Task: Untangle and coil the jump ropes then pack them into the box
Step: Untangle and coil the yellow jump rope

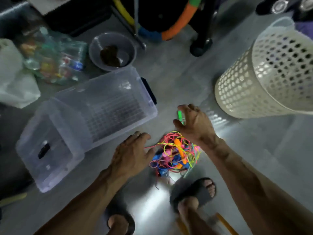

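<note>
A tangled heap of jump ropes (176, 154), with pink, yellow, green and blue cords and orange and blue handles, lies on the grey floor between my hands. My right hand (194, 123) hovers just beyond the heap, its fingers curled round a green handle (179, 115). My left hand (133, 152) is spread with relaxed fingers at the heap's left edge, holding nothing. The clear plastic box (108, 106) stands to the left, empty, and its clear lid (49, 150) lies against its near side.
A cream perforated laundry basket (269, 77) stands at the right. A grey bowl (112, 50) and plastic bags of bottles (52, 56) lie behind the box. My two sandalled feet (194, 190) are at the bottom, near the heap.
</note>
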{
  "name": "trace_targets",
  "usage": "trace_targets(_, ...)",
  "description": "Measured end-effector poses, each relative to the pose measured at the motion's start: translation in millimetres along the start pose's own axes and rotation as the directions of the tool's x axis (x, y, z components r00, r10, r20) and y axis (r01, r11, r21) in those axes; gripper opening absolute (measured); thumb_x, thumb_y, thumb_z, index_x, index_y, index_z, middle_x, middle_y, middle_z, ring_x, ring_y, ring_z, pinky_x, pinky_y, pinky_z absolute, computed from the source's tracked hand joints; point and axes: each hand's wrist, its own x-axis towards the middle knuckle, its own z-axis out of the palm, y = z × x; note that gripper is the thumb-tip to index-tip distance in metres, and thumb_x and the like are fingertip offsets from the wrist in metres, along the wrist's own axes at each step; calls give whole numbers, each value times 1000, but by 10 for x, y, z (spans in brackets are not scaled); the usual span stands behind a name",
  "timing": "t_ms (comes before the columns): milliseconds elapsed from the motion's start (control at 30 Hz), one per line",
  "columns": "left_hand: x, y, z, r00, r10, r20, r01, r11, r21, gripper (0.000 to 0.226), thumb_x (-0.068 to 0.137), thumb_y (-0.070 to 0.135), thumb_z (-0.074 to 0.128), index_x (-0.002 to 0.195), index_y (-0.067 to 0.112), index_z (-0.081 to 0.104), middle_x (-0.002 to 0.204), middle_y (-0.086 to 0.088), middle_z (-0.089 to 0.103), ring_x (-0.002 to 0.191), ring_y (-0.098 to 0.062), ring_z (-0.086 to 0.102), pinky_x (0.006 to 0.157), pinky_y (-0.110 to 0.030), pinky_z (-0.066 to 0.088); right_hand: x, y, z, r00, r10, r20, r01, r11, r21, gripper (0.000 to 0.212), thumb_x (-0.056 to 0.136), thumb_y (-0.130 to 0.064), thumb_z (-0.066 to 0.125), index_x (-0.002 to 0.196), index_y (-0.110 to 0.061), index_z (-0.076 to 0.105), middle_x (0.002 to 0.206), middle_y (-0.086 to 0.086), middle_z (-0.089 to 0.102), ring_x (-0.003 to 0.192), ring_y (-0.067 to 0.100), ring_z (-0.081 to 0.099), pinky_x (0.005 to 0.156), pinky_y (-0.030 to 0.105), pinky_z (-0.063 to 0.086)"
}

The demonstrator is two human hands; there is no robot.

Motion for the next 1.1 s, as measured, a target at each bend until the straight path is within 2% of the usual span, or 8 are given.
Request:
trace_targets(167, 368, 647, 708, 1000, -4, 24, 3, 999, 35, 30, 83, 44, 59, 103, 21, 60, 97, 2, 62, 96, -20, 60, 82, -30, 46, 21, 1132, -115, 999, 26, -19, -26, 1000, 8, 51, 84, -34, 63, 129, -14, 52, 115, 15, 58, 111, 36, 53, 88, 40, 43)
trace_targets(267, 616, 875, 1262, 999, -37, 9, 37, 999, 39, 31, 79, 42, 58, 101, 21, 62, 97, 1, 64, 95, -22, 61, 80, -29, 42, 204, 1758, 42, 1000, -3, 0, 3, 998, 60, 50, 83, -34, 64, 128, -15, 53, 114, 13, 60, 112, 33, 53, 87, 35, 42)
trace_targets(400, 839, 993, 1947, 981, -193, -31, 192, 981, -22, 34, 77, 49, 54, 93, 20, 63, 87, 3, 68, 86, -21, 65, 76, -35, 51, 383, 2316, 420, 996, -72, 53, 64, 988, 138, 44, 86, -34, 62, 125, -13, 56, 114, 13, 61, 108, 32, 56, 85, 34, 46)
trace_targets(533, 722, 855, 2447, 936, -345, -66, 338, 936, -100, 35, 72, 47, 54, 94, 22, 65, 90, 1, 69, 86, -23, 66, 73, -36, 54, 442, 2451, 915, 972, -191, 136, 161, 966, 203, 43, 81, -38, 52, 117, -15, 60, 104, 14, 62, 95, 35, 60, 79, 40, 52)
trace_targets(800, 552, -57, 3279, 844, -491, -215, 470, 871, -142, 45, 68, 59, 46, 96, 28, 63, 91, 6, 71, 85, -21, 68, 70, -36, 56, 567, 2274, 2275, 908, -364, 209, 338, 929, 151, 39, 85, -32, 61, 120, -16, 58, 110, 11, 66, 102, 32, 62, 85, 39, 51)
trace_targets(933, 632, -281, 3524, 843, -467, -268, 431, 884, -182, 42, 72, 53, 57, 101, 23, 65, 99, 4, 69, 91, -18, 66, 75, -34, 54, 599, 2124, 2851, 936, -293, 194, 282, 956, 83, 40, 86, -43, 59, 116, -16, 58, 109, 11, 68, 102, 32, 64, 82, 37, 50)
trace_targets(1000, 705, -315, 3604, 868, -425, -257, 384, 902, -198, 42, 72, 51, 58, 105, 24, 64, 101, 4, 68, 93, -16, 65, 77, -33, 53, 628, 2086, 3000, 973, -159, 165, 146, 985, 92, 45, 84, -48, 60, 114, -14, 59, 112, 12, 67, 104, 33, 63, 83, 37, 51)
trace_targets(1100, 754, -328, 3676, 881, -386, -275, 331, 916, -227, 43, 71, 55, 55, 105, 30, 63, 100, 7, 66, 92, -15, 63, 79, -36, 52, 643, 2105, 3079, 958, -55, 280, 6, 985, 173, 51, 78, -47, 68, 112, -9, 63, 109, 14, 67, 102, 32, 63, 83, 34, 52)
